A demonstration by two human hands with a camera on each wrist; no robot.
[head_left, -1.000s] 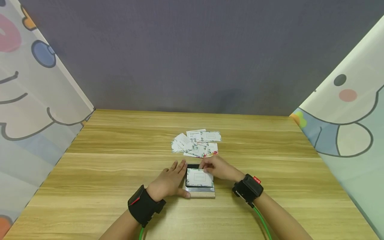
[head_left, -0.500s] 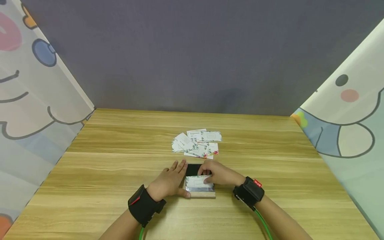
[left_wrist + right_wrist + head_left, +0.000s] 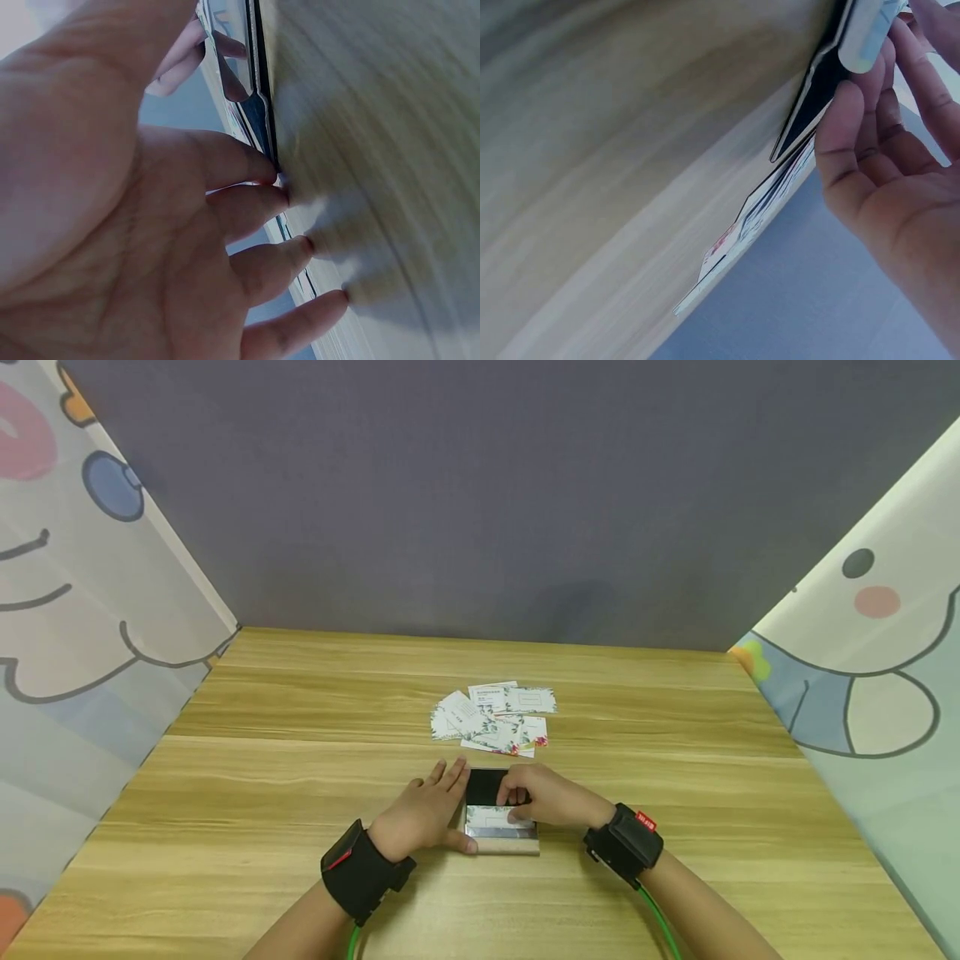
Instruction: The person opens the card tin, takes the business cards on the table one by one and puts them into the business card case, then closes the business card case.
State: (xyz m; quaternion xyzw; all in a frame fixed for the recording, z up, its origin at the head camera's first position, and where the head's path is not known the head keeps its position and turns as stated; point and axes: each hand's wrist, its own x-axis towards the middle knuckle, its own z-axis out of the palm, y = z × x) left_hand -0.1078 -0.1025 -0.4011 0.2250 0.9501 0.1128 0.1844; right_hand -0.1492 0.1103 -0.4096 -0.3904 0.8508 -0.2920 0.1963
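A flat business card case with a black inner face (image 3: 482, 783) and a shiny metal front (image 3: 495, 832) lies on the wooden table. Partly inside its metal pocket sits a white business card (image 3: 486, 817) with a leafy border. My right hand (image 3: 553, 797) pinches this card near its upper right, thumb on its face and fingers curled behind. Fingers spread and fairly straight, my left hand (image 3: 426, 814) rests along the case's left side. Its fingertips touch the table beside the case's dark edge (image 3: 257, 120) in the left wrist view.
Just beyond the case lies a loose, overlapping pile of several business cards (image 3: 468, 717), some with printed flowers. A grey panel (image 3: 480, 510) rises at the table's back edge. Cartoon-printed sheets (image 3: 877, 693) border both sides. Green cables (image 3: 660, 920) trail from the wrist bands.
My right hand has moved the card toward me, down into the metal pocket, uncovering more of the black inner face. The left hand has stayed in place.
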